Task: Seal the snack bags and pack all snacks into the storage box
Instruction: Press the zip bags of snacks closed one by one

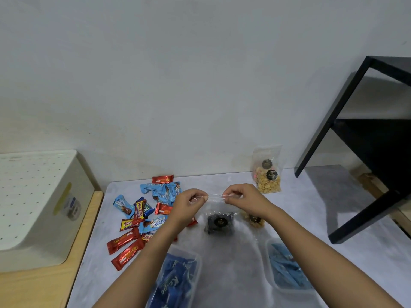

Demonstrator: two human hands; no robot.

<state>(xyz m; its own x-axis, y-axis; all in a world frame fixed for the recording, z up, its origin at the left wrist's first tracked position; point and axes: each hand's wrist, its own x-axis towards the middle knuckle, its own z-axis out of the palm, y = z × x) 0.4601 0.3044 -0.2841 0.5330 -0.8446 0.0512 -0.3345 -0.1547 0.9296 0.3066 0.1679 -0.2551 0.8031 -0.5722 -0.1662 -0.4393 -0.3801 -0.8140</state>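
A clear snack bag [219, 221] with dark contents hangs upright above the grey table [355, 274]. My left hand [189, 204] pinches the left end of its top strip and my right hand [241, 198] pinches the right end. Behind it lies a second clear bag of brown snacks [254, 220], partly hidden by my right wrist. Another bag of pale crackers [268, 172] leans against the wall. Red and blue wrapped snack bars [142, 216] lie scattered to the left. Two clear storage boxes hold blue packets: one box [178, 278] under my left forearm, the other box [287, 267] under my right forearm.
A white perforated bin [37, 203] stands on a wooden surface at the left. A black metal shelf frame [367, 152] rises at the right, one leg resting on the table. The white wall runs along the table's far edge.
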